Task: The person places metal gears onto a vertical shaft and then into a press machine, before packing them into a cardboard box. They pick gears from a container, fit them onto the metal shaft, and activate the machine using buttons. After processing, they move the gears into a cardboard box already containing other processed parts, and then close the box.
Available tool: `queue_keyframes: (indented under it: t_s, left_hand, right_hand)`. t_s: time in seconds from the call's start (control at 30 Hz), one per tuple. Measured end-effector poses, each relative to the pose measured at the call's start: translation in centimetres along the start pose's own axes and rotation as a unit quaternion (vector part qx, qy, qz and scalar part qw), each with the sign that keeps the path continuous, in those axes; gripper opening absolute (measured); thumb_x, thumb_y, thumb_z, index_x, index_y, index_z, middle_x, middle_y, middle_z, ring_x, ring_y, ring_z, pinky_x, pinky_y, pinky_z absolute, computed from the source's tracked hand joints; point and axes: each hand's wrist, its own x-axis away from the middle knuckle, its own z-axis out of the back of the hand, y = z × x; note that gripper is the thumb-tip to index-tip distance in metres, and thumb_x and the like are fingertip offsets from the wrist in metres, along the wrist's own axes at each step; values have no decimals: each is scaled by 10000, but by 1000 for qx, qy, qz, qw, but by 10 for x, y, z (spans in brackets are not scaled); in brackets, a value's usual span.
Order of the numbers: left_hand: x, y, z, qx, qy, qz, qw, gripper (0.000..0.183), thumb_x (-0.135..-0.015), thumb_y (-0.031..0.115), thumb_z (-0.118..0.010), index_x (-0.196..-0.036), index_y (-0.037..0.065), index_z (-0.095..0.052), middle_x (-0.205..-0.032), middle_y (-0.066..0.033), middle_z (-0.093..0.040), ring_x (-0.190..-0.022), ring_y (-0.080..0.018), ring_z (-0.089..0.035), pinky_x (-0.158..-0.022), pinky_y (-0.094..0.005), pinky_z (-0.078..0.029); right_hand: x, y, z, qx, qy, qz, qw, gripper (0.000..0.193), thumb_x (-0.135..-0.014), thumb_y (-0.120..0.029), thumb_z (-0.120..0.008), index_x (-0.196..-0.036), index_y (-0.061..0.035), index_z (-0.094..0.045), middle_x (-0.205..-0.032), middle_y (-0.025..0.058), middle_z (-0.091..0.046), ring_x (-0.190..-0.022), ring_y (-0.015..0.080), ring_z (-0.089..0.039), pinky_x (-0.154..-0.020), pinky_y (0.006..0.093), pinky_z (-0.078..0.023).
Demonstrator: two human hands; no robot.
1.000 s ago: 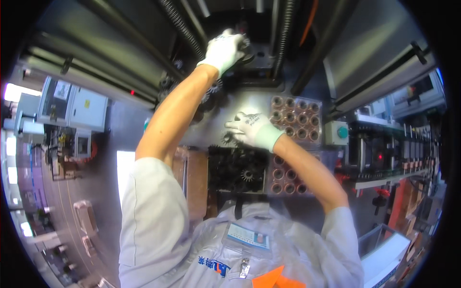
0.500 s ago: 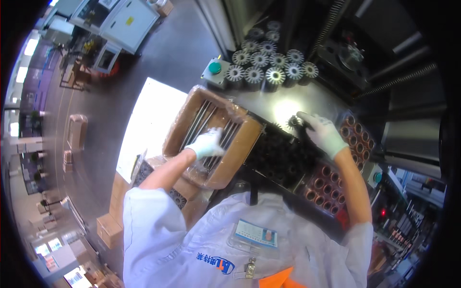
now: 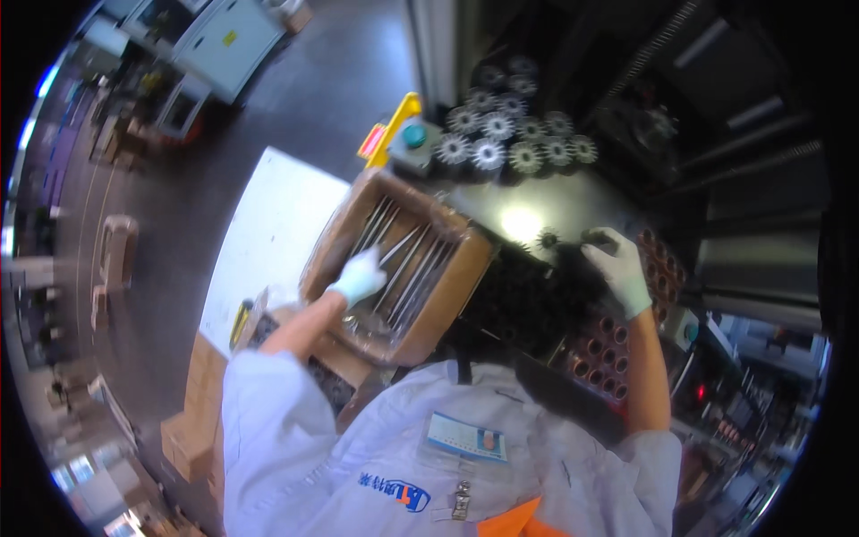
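My left hand (image 3: 360, 277), in a white glove, is over an open cardboard box (image 3: 470, 279) of slim metal rods. Its fingers are closed on the lower end of one metal rod (image 3: 403, 243), which slants across the others. My right hand (image 3: 617, 264), also gloved, hovers at the right with thumb and fingers curved apart and nothing visible between them. To its left, a toothed metal core (image 3: 548, 239) stands at the edge of the lit metal worktop (image 3: 488, 201). Dark parts (image 3: 528, 300), hard to make out, fill the space between box and right arm.
Several toothed cores (image 3: 489, 154) stand grouped at the back of the worktop. Beside them are a green button box (image 3: 413, 137) and a yellow bracket (image 3: 394, 130). Copper-coloured rings (image 3: 599, 353) lie in trays at right. A white board (image 3: 268, 224) is left of the box.
My left hand has drawn back slightly, and a rod now slants from its fingers. My right hand has moved right, off the toothed core. A yellow bracket now shows beside the green button.
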Motion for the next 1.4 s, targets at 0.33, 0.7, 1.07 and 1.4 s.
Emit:
queue_keyframes:
  t_s: [0.33,0.7,1.07,1.4]
  left_hand:
    - [53,53,89,436,-2,-6,900,333,-973,220,-609,-1256,53,-548,-951,5,-542,-835,-76,-513,-746,-241,-461]
    - [29,159,90,366,12,-79,927,391,-915,249,-720,-1210,18,-604,-945,-1,-625,-781,-56,-532,-663,-208,-443]
    - [-52,340,86,366,14,-231,902,317,-943,204,-690,-1178,1,-627,-810,50,-585,-675,-27,-485,-596,-192,-387]
    - [-126,548,131,497,27,-378,781,234,-978,256,-649,-1113,67,-629,-599,103,-414,-421,2,-335,-377,-189,-256]
  right_hand:
    - [-56,-76,95,-64,281,236,928,284,-922,-65,-652,-1184,45,-661,-970,38,-708,-835,74,-622,-756,224,-508]
    - [-136,-75,151,-39,234,110,965,333,-847,-101,-621,-1160,-65,-729,-1041,152,-746,-966,210,-713,-867,317,-540]
    - [-96,-55,126,395,321,192,839,518,-882,-22,-496,-1367,-193,-562,-1108,193,-589,-851,353,-684,-750,434,-568]
    - [61,0,121,238,284,229,900,309,-944,-167,-582,-1245,-130,-639,-1093,142,-618,-913,373,-653,-797,453,-546]
